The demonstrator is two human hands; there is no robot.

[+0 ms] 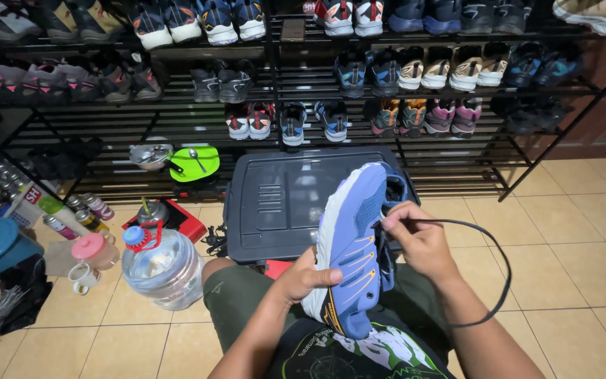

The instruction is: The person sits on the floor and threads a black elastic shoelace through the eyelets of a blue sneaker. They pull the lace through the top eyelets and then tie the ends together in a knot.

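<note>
We hold blue shoe [353, 245] upright over lap, left hand [308, 277] fingers gripping sole; right hand [415, 235] fingers pinch black lace [489, 270] at eyelets. Keep shoe steady, lace taut, untwisted.

I count one blue shoe [353, 245], one black lace [485, 267], one dark storage bin [282, 203], one water jug [164, 270], one white mug [83, 278], one green plate [194, 163]
</note>
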